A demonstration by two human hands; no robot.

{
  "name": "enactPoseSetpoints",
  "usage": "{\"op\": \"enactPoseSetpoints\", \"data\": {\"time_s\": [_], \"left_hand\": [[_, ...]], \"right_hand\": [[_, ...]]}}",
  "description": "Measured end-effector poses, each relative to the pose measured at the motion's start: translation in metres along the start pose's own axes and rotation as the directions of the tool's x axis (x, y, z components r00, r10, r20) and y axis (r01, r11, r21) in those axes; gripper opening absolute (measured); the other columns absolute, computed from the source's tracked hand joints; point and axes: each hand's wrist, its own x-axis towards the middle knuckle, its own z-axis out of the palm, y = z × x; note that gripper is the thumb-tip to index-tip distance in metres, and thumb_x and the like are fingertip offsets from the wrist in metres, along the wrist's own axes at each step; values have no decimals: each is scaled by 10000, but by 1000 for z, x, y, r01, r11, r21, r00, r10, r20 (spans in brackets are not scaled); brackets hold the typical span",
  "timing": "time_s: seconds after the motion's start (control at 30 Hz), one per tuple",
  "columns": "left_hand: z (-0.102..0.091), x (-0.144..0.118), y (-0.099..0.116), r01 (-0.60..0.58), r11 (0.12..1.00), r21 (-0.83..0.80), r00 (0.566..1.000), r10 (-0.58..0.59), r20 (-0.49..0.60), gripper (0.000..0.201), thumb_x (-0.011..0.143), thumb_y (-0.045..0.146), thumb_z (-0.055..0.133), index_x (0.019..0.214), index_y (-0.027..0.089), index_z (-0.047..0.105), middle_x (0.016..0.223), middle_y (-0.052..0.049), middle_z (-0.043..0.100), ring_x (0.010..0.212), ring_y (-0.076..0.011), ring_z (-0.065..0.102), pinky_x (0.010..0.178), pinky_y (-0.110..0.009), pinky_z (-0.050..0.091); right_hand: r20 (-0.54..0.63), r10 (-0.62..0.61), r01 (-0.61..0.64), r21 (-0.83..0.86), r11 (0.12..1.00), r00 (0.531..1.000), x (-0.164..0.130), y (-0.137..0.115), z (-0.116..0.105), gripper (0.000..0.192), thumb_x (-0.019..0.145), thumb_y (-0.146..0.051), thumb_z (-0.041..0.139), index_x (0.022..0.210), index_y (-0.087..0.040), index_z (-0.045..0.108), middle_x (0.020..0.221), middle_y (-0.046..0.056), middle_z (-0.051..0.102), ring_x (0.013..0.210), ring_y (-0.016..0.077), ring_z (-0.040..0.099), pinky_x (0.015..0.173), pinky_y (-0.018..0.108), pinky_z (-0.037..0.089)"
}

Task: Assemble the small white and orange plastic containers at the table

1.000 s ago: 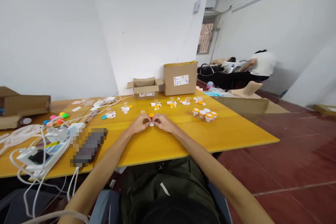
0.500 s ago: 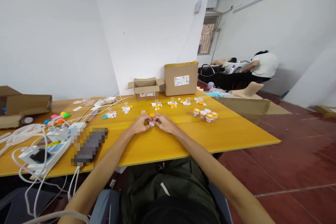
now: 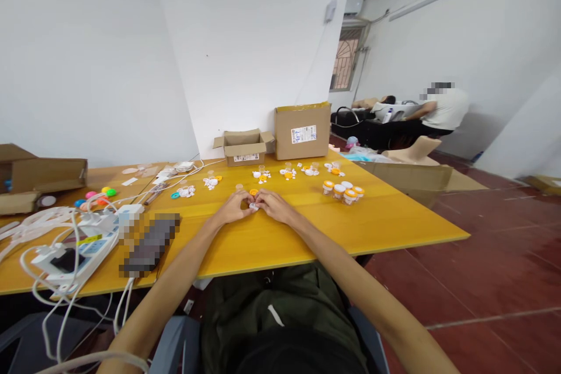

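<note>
My left hand (image 3: 234, 207) and my right hand (image 3: 272, 205) meet over the middle of the table, fingers curled inward. Between their fingertips is a small white plastic part (image 3: 253, 207), too small to name more exactly; both hands are closed on it. Just beyond the fingers lies an orange ring-shaped cap (image 3: 253, 192), partly hidden by them. A small clear cup (image 3: 239, 187) stands behind my left hand. To the right, several small clear containers with orange-and-white lids (image 3: 349, 194) stand grouped together.
Small piles of white and orange parts (image 3: 262, 176) line the table's far side, before an open carton (image 3: 245, 149) and a taller box (image 3: 302, 131). At left are a power strip (image 3: 83, 257) with cables and a phone (image 3: 151, 244). A person (image 3: 445, 108) sits at the far right.
My hands stay in nearly the same place, still holding the white part, with only slight finger movement. The person in the background has shifted slightly to the right.
</note>
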Motion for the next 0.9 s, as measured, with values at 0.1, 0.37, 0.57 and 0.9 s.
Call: {"op": "enactPoseSetpoints", "data": {"time_s": [0.1,0.37,0.57,0.9], "left_hand": [[0,1,1,-6,1000,-5,1000,6,2,123,768,307,670,810,198,631,812,-17,659,807,-182,614,822,-327,508],[-1,1,1,8,1000,13,1000,-8,19,141,775,335,655,826,205,630,825,-22,659,825,-192,603,844,-343,505],[-1,0,2,7,1000,19,1000,-8,25,159,779,342,655,853,202,638,847,-27,659,845,-196,605,857,-343,501],[0,-1,3,-2,999,37,999,0,40,119,792,301,652,850,199,629,865,-19,653,872,-195,606,906,-360,475]], "right_hand": [[-3,3,-3,-13,1000,1000,-1,-2,-1,130,858,-100,581,778,-200,605,905,29,630,835,159,597,754,261,444],[-6,4,-4,-19,1000,1000,-2,-1,-2,116,867,-128,585,789,-206,623,932,36,640,843,162,601,766,273,451],[28,11,-11,9,1000,1000,2,4,-3,103,828,-137,647,751,-205,652,958,37,659,912,173,625,815,288,464],[93,-25,27,-19,999,995,5,5,-9,119,837,-125,597,756,-205,635,985,37,666,899,167,614,797,278,454]]}}
